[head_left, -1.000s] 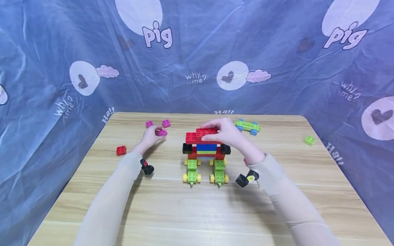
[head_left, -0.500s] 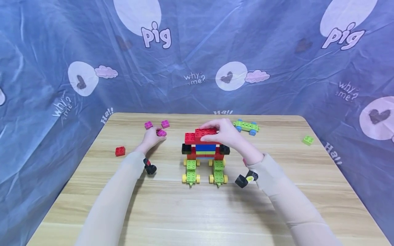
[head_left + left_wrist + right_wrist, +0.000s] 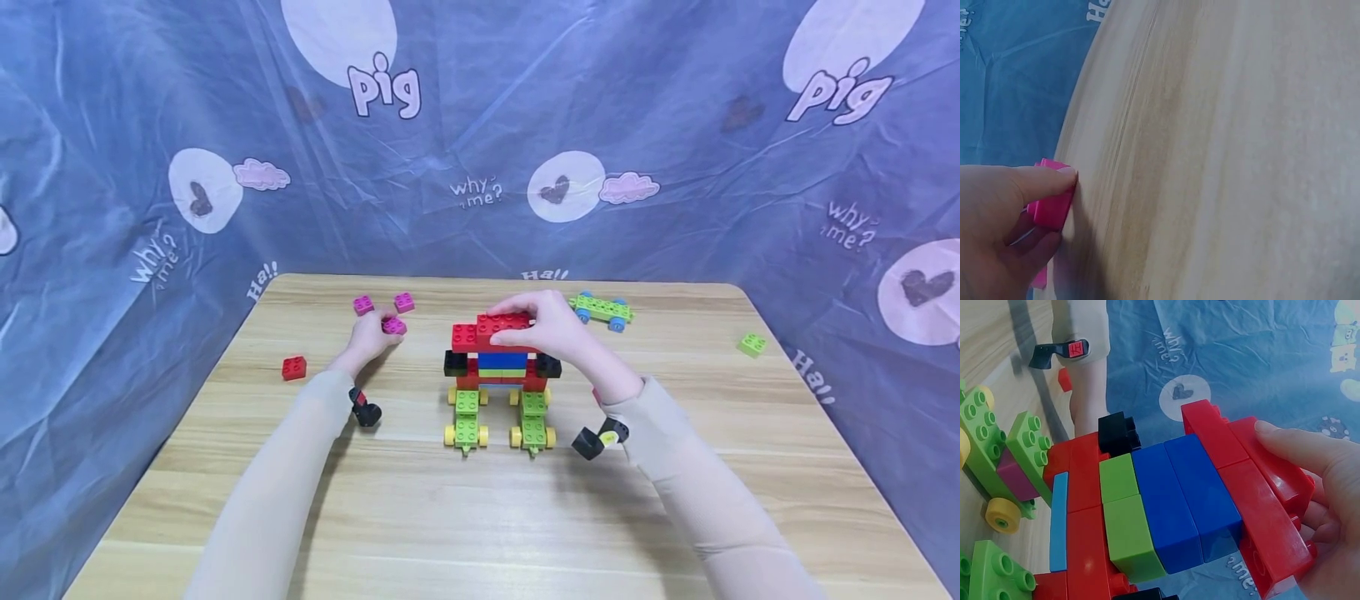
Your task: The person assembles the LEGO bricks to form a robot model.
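Observation:
Toward the back left, my left hand [image 3: 363,340] pinches a magenta toy brick [image 3: 393,326] between thumb and fingers; the left wrist view shows the same magenta brick [image 3: 1054,209] close over the table. My right hand [image 3: 553,323] grips the top red brick [image 3: 502,322] of a built figure. Under that brick lies a red row [image 3: 1260,515], then blue bricks [image 3: 1169,503], green bricks [image 3: 1129,519] and a red layer. Black bricks [image 3: 455,363] jut out at its sides. The figure stands upright on two green wheeled bases [image 3: 467,417] with yellow wheels.
Two magenta bricks [image 3: 404,302] lie just beyond my left hand. A red brick [image 3: 294,367] is on the left, a green brick [image 3: 752,344] far right. Behind my right hand stands a green wheeled base [image 3: 602,309] with blue wheels. A blue printed cloth [image 3: 465,125] surrounds the table.
My left wrist has turned slightly to the right, with the fingers still at the magenta brick. The right hand and the figure have stayed in place.

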Motion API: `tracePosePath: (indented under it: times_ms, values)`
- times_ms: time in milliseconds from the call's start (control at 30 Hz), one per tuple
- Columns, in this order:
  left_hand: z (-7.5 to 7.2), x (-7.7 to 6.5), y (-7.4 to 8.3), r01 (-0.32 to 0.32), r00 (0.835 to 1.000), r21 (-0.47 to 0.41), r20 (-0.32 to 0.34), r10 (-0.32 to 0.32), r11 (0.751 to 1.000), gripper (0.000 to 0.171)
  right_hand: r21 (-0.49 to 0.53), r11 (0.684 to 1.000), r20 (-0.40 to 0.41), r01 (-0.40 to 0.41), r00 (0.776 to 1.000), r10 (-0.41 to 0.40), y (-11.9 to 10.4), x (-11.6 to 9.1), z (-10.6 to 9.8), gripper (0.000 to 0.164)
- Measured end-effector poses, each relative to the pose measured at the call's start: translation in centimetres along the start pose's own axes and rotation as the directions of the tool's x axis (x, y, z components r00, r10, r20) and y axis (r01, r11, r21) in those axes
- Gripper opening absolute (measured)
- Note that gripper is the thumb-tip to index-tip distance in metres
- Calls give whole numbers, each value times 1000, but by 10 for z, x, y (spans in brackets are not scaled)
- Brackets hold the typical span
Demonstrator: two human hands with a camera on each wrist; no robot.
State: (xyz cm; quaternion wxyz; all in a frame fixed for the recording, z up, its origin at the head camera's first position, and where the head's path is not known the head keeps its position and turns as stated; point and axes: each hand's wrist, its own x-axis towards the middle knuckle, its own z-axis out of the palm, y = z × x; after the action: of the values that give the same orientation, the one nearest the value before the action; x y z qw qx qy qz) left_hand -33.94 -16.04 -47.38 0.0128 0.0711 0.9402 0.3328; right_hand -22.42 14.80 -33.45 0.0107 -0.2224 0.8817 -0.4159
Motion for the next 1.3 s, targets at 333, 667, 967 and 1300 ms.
tracePosePath:
  times_ms: [333, 667, 967, 1300]
  values:
    - [-14, -9, 15, -82, 997, -111, -2, 83, 990, 60, 8, 1000, -5, -24, 1000, 24, 1, 0, 1, 42]
    - [-34, -27, 49, -181, 983, -100, -24, 180, 978, 59, -3, 1000, -9, -9, 1000, 9, 3, 1, 0, 43]
    - [-46, -48, 81, -278, 959, -111, -85, 269, 954, 53, -12, 1000, -5, 0, 1000, 0, 4, 1, 0, 42]
    - [-56, -74, 113, -436, 899, -119, -98, 426, 892, 49, -5, 1000, -8, -13, 1000, 13, 2, 2, 1, 42]
